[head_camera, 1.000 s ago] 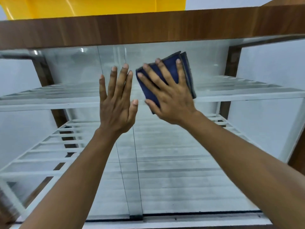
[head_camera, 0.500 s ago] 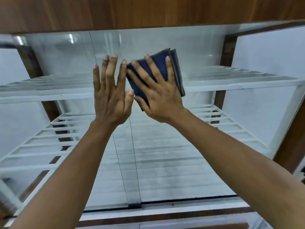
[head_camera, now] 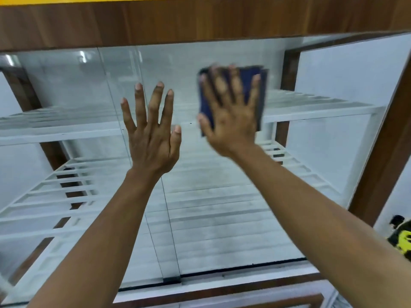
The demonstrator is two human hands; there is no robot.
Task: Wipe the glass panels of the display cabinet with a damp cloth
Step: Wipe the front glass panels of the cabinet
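- head view: left hand point(head_camera: 153, 138) flat against the glass point(head_camera: 73, 90), fingers spread.
- right hand point(head_camera: 231, 116), blurred, fingers spread, presses a dark blue cloth point(head_camera: 251, 78) on the glass.

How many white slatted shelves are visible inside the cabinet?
2. The upper shelf runs across behind both hands at finger height; the lower shelf spreads beneath the forearms down to the bottom frame. Any shelf above the wooden top band would be hidden.
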